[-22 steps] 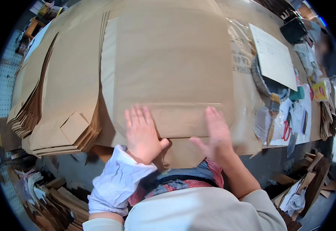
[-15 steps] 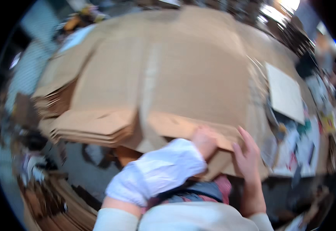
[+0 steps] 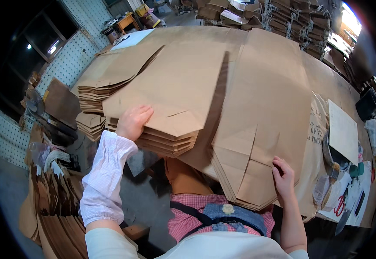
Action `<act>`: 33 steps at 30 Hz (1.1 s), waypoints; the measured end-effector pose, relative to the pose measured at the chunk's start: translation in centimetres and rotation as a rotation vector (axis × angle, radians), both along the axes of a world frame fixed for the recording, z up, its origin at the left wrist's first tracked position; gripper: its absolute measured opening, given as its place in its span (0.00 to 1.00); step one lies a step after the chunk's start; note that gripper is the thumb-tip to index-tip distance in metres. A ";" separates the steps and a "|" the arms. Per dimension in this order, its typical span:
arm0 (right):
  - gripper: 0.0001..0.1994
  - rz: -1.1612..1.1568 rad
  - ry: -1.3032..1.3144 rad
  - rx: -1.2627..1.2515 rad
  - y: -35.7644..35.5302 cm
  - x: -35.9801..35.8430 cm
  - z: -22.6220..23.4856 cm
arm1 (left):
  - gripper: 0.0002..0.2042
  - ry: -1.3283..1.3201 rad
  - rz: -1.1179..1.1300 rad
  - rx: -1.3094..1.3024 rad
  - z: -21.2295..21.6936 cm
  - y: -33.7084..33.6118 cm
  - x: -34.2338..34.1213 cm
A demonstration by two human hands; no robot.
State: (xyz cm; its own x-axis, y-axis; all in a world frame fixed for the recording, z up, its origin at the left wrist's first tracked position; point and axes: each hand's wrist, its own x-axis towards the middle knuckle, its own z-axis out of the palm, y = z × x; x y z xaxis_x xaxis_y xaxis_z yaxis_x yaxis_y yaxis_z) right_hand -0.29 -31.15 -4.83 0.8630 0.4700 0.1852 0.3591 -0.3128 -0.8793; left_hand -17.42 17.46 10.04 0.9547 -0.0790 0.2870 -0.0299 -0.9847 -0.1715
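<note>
head view: left hand (image 3: 134,123) and right hand (image 3: 284,176) touch separate paper stacks (image 3: 177,84), perhaps steadying edges; i can't tell either grip.

You have two bare hands in view, one left hand (image 3: 135,122) and one right hand (image 3: 284,177). Before you lie at least three stacks of brown paper sacks: one left stack (image 3: 110,71), one middle stack (image 3: 166,86) and one right stack (image 3: 265,95); you cannot count every sack. To your right are one pair of red-handled scissors (image 3: 339,206), one brush (image 3: 335,171) and one white board (image 3: 343,131).
</note>
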 end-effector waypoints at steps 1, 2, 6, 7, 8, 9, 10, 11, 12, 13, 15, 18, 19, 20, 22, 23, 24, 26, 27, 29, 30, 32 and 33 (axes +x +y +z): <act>0.11 0.004 -0.033 -0.009 0.3 -0.2 -0.3 | 0.17 0.064 0.026 -0.029 -1.3 1.1 -1.2; 0.10 -0.005 -0.075 -0.027 0.3 -0.2 -0.4 | 0.17 0.071 0.046 -0.057 -2.4 1.1 -1.7; 0.09 -0.005 -0.166 -0.070 0.9 -0.4 0.0 | 0.17 0.105 0.137 -0.133 -3.4 0.6 -2.9; 0.10 -0.001 -0.164 -0.073 1.0 -0.5 0.0 | 0.17 0.115 0.135 -0.126 -3.1 1.0 -3.0; 0.10 0.002 -0.163 -0.077 0.9 -0.5 -0.1 | 0.17 0.124 0.131 -0.119 -2.7 1.1 -3.0; 0.10 0.001 -0.164 -0.078 0.7 -0.4 -0.1 | 0.20 0.260 0.207 -0.214 -1.4 0.6 -2.4; 0.11 0.019 -0.116 -0.069 0.6 -0.3 0.3 | 0.21 0.287 0.254 -0.095 -0.4 -0.2 -2.3; 0.12 0.031 -0.065 -0.060 0.5 -0.3 1.2 | 0.23 0.316 0.294 0.024 0.5 -1.4 -2.3; 0.13 0.029 -0.018 -0.077 -0.2 -0.4 2.1 | 0.24 0.340 0.315 0.121 0.6 -3.0 -2.0; 0.15 -0.006 0.001 -0.121 -1.3 -0.4 3.1 | 0.25 0.247 0.247 0.165 1.6 -6.2 -0.9; 0.18 -0.091 0.042 -0.209 -3.3 0.6 4.7 | 0.26 0.162 0.010 -0.050 2.8 -13.3 2.0; 0.23 -0.100 -0.210 -0.493 -3.7 2.8 4.8 | 0.21 0.434 -0.173 -0.421 -1.3 -18.6 3.7; 0.23 -0.101 -0.188 -0.548 -4.0 3.8 4.5 | 0.19 0.386 -0.137 -0.407 -3.7 -19.8 6.1; 0.23 -0.091 -0.163 -0.581 -4.1 4.8 3.7 | 0.18 0.340 -0.084 -0.378 -6.0 -20.5 8.7; 0.22 -0.070 -0.168 -0.592 -3.0 6.3 2.4 | 0.18 0.045 -0.073 -0.543 -10.3 -20.8 13.6; 0.21 -0.066 -0.202 -0.574 -1.5 6.6 1.9 | 0.20 0.035 -0.047 -0.587 -12.5 -20.8 15.5; 0.20 -0.060 -0.228 -0.559 -0.5 6.8 1.4 | 0.21 0.032 -0.016 -0.634 -13.9 -21.1 17.1; 0.18 -0.071 -0.168 -0.544 0.8 7.9 1.7 | 0.21 0.238 0.073 -0.777 -15.2 -20.5 19.0; 0.17 -0.086 -0.125 -0.548 0.4 8.2 1.9 | 0.20 0.464 0.116 -0.874 -13.4 -20.3 19.8; 0.14 0.121 0.057 -0.695 -0.4 10.0 3.7 | 0.09 0.739 0.115 -0.898 -11.4 -18.1 19.9; 0.12 0.221 0.152 -0.772 -1.4 10.4 4.1 | 0.05 0.742 0.106 -0.974 -10.9 -17.5 19.4; 0.07 0.300 -0.113 -0.709 -2.4 10.4 2.8 | 0.05 0.532 -0.054 -0.686 -10.7 -17.2 18.1; 0.06 0.348 -0.243 -0.733 -2.3 10.1 2.8 | 0.05 0.526 -0.091 -0.519 -10.8 -17.4 17.8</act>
State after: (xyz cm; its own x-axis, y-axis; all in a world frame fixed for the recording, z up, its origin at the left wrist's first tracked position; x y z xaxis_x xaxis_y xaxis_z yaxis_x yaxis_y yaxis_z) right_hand 9.78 -33.49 -2.02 0.6228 0.7748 -0.1086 0.6931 -0.6108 -0.3829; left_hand 0.36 0.08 -0.78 0.9725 -0.1426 -0.1844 -0.0647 -0.9251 0.3741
